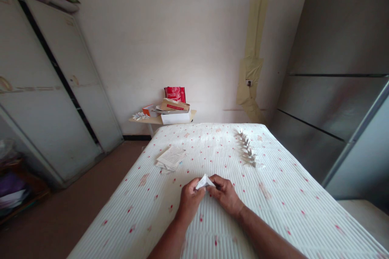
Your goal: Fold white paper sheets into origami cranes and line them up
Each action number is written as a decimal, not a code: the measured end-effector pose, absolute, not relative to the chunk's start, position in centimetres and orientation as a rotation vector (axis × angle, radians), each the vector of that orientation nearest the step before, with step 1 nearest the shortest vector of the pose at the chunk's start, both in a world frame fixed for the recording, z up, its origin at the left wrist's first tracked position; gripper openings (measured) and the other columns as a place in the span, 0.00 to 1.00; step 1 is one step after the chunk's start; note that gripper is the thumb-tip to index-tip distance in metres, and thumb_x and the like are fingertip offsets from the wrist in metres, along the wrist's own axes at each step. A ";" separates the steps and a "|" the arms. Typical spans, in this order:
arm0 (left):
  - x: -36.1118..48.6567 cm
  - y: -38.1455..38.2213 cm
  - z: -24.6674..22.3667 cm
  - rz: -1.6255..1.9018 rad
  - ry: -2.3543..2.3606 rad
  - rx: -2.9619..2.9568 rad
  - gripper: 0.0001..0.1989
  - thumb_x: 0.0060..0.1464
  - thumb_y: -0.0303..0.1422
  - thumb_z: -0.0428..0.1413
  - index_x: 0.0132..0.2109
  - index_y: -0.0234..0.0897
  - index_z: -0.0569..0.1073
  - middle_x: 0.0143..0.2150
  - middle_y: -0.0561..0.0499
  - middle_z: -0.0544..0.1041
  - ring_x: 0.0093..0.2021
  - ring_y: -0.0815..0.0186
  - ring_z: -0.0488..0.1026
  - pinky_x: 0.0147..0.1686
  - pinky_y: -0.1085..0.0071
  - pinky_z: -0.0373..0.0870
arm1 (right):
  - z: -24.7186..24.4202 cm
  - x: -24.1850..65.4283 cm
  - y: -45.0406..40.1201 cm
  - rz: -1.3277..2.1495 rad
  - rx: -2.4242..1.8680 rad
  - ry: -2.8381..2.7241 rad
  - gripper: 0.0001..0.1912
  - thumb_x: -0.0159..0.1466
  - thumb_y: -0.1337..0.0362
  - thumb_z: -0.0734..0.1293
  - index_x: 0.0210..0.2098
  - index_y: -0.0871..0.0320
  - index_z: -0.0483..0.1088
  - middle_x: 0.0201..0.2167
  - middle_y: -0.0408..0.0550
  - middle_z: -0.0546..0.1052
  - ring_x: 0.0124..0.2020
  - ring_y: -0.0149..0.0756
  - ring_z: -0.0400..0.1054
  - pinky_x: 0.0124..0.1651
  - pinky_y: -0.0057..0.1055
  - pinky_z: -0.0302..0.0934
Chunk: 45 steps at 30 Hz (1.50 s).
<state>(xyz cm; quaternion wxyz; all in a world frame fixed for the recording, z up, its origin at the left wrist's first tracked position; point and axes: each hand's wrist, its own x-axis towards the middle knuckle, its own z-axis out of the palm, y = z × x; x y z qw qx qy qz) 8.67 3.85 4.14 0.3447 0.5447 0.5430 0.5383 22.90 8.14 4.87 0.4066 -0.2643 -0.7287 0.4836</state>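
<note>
Both my hands hold one small folded white paper piece just above the bed. My left hand pinches its left side and my right hand pinches its right side, fingertips nearly touching. Ahead on the left lies a loose stack of printed paper sheets. Ahead on the right runs a row of several folded white paper pieces, lined up away from me.
The bed has a white ribbed cover with small red marks. Beyond its far end a low table carries boxes, a red bag and more folded paper. Grey cabinets stand left; a grey wardrobe stands close on the right.
</note>
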 end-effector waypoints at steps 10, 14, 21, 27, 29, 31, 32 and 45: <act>9.0 3.8 4.1 1.325 1.505 1.486 0.07 0.42 0.29 0.49 0.27 0.32 0.71 0.21 0.56 0.62 0.24 0.71 0.58 0.25 0.77 0.55 | 4.9 22.8 8.1 1.035 -0.842 -1.794 0.06 0.57 0.64 0.64 0.26 0.59 0.68 0.23 0.41 0.68 0.26 0.29 0.61 0.30 0.25 0.55; 8.9 3.7 4.3 1.305 1.539 1.497 0.07 0.41 0.30 0.50 0.26 0.32 0.70 0.20 0.57 0.61 0.24 0.71 0.58 0.24 0.77 0.54 | 5.0 22.8 8.1 1.075 -0.835 -1.792 0.07 0.57 0.63 0.63 0.26 0.59 0.68 0.22 0.41 0.68 0.26 0.29 0.61 0.30 0.24 0.55; 8.8 3.7 4.5 1.311 1.468 1.369 0.08 0.40 0.32 0.51 0.27 0.31 0.70 0.19 0.58 0.58 0.21 0.74 0.53 0.20 0.77 0.50 | 5.2 22.9 8.2 1.035 -0.842 -1.803 0.06 0.55 0.62 0.64 0.29 0.58 0.67 0.25 0.41 0.68 0.27 0.29 0.61 0.31 0.25 0.56; 8.6 3.6 4.8 1.303 1.411 1.313 0.08 0.38 0.33 0.52 0.26 0.32 0.70 0.18 0.59 0.58 0.20 0.74 0.53 0.20 0.77 0.50 | 4.9 23.1 8.5 1.251 -0.815 -1.746 0.10 0.54 0.59 0.67 0.31 0.59 0.68 0.26 0.42 0.69 0.27 0.29 0.61 0.31 0.26 0.56; 8.4 3.7 4.8 1.310 1.394 1.289 0.07 0.37 0.33 0.54 0.25 0.33 0.68 0.17 0.59 0.58 0.20 0.74 0.53 0.20 0.77 0.50 | 4.6 23.0 8.6 1.383 -0.803 -1.713 0.11 0.53 0.57 0.67 0.25 0.59 0.67 0.21 0.40 0.67 0.24 0.28 0.59 0.28 0.25 0.53; 8.3 3.8 4.7 1.331 1.362 1.260 0.07 0.36 0.33 0.55 0.25 0.34 0.68 0.18 0.59 0.58 0.20 0.74 0.53 0.20 0.77 0.50 | 4.4 23.0 8.6 1.463 -0.783 -1.667 0.14 0.52 0.55 0.68 0.23 0.60 0.66 0.19 0.39 0.66 0.22 0.26 0.58 0.26 0.25 0.52; 8.2 3.9 4.6 1.344 1.344 1.242 0.07 0.36 0.33 0.55 0.25 0.34 0.67 0.18 0.60 0.59 0.20 0.74 0.54 0.20 0.78 0.50 | 4.4 22.9 8.7 1.495 -0.767 -1.644 0.15 0.51 0.54 0.69 0.22 0.60 0.66 0.19 0.38 0.65 0.21 0.26 0.57 0.26 0.24 0.51; 7.7 3.6 4.7 1.279 1.088 1.142 0.18 0.40 0.36 0.59 0.38 0.28 0.74 0.25 0.51 0.73 0.25 0.69 0.66 0.29 0.72 0.62 | 4.9 22.8 8.4 1.523 -0.726 -1.464 0.19 0.50 0.49 0.69 0.22 0.59 0.65 0.16 0.38 0.66 0.20 0.26 0.58 0.26 0.25 0.53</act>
